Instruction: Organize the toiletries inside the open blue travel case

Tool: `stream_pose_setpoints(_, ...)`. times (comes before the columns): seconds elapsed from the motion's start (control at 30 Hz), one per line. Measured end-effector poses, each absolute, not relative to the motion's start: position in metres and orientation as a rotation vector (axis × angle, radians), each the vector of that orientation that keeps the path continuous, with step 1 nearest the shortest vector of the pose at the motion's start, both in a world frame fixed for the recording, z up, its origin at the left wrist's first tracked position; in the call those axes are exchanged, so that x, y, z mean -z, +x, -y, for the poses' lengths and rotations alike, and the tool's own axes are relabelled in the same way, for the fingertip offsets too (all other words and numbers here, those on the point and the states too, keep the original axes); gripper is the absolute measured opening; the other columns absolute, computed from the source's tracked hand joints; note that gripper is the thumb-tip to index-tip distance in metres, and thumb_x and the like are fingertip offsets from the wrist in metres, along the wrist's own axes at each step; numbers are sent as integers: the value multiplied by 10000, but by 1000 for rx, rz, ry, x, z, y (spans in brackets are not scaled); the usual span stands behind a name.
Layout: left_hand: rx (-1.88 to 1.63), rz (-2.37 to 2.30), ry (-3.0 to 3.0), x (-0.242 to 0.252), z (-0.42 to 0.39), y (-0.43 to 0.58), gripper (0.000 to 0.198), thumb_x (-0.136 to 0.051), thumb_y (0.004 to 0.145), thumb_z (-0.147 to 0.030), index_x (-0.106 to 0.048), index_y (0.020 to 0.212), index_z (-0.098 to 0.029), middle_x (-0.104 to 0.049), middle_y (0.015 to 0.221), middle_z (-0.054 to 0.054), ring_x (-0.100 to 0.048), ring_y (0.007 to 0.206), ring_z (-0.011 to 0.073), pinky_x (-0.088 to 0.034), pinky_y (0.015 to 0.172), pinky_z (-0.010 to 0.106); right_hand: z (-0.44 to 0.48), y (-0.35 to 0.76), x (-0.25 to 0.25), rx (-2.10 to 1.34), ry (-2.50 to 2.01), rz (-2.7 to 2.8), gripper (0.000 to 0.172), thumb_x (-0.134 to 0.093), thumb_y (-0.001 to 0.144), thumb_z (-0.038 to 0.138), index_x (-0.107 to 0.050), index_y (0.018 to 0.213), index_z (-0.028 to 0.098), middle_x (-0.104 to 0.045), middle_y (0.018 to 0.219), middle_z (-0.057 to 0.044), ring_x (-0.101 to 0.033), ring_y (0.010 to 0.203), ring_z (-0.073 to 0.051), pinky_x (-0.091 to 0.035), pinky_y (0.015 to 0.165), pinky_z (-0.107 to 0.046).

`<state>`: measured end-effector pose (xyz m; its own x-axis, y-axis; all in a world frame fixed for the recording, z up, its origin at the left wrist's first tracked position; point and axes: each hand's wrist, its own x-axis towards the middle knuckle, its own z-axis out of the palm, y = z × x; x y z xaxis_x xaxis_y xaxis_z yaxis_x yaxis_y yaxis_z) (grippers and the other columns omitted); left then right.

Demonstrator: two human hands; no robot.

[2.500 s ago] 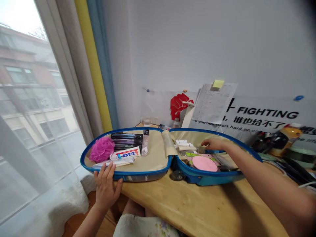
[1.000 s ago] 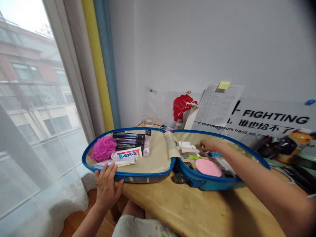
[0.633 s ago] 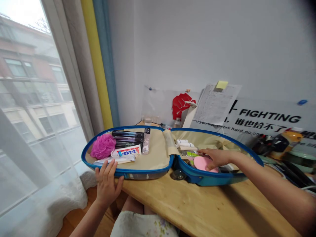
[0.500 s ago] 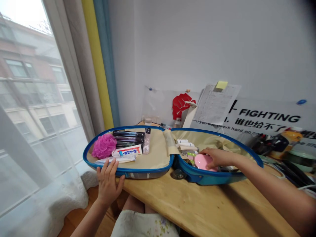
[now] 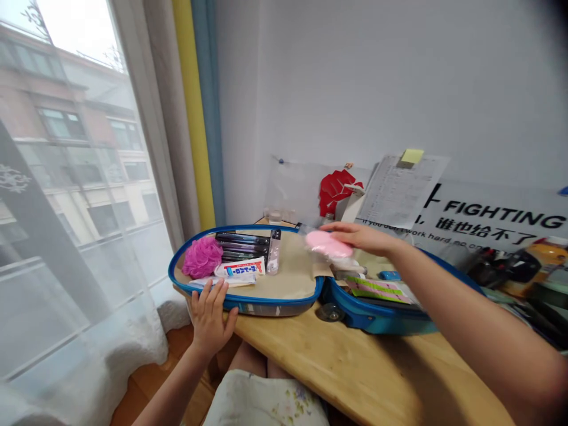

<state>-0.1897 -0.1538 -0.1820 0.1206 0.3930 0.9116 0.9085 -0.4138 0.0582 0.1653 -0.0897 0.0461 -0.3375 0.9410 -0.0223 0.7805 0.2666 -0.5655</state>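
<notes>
A small blue-rimmed suitcase (image 5: 284,300) lies spread open with its two halves side by side. My left hand (image 5: 212,319) rests on the front rim of the left half, fingers stretched out and apart. Above the hinge, my right hand (image 5: 361,238) grips a smooth pink oval item in clear plastic wrap (image 5: 328,244); its exact kind is unclear. The left half holds a purple bath puff (image 5: 203,258), a toothpaste box (image 5: 242,267), several dark packaged pens (image 5: 243,245) and a slim clear package (image 5: 274,253). A green-and-pink packet (image 5: 377,290) lies in the right half.
The suitcase stands on a wooden table (image 5: 306,349), with one wheel (image 5: 331,312) by the hinge. Bottles and pens (image 5: 510,269) crowd the right side. Papers (image 5: 402,189) and a poster (image 5: 501,216) are against the wall. Curtains (image 5: 195,118) hang at the left.
My right hand has lifted the pink oval item out of the right half and moved it left, uncovering the green-and-pink packet. My left hand keeps its place on the rim. The view has shifted slightly.
</notes>
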Motion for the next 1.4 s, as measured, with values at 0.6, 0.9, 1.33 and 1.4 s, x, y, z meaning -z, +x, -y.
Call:
stream_pose_setpoints(0.6,1264,1269,-1870,184,154,-189,628,-467,868,-291,-277,1446,-139,-514,1327,166,-317,1356,299,-117,1127,496,70,54,26,-878,-1041,2972,449,-637,771,406,-620,1192,250,-589,1251,-20,-526,1167,-187,-379,1002,-272)
stream_pose_setpoints(0.9,1257,1247,-1873,184,153,-190,648,-475,862,-277,-255,1457,-145,-505,1341,159,-299,1367,293,-114,1130,487,72,49,23,-788,-1137,2844,439,-590,792,400,-616,1192,220,-596,1260,-55,-535,1154,-201,-378,1005,-304)
stream_pose_setpoints(1.33,1264,1244,-1856,183,153,-189,648,-470,867,-284,-246,1460,-153,-507,1327,160,-308,1358,298,-113,1125,500,94,235,-13,-732,-1844,2413,543,-598,595,608,-631,910,167,-676,929,-85,-616,902,-246,-460,818,-342)
stream_pose_setpoints(1.4,1267,1243,-1858,183,153,-189,647,-474,864,-288,-254,1457,-149,-506,1333,160,-310,1357,299,-115,1125,499,103,251,-1,-736,-1925,2408,520,-623,567,559,-634,921,178,-681,949,-81,-622,905,-252,-458,813,-338)
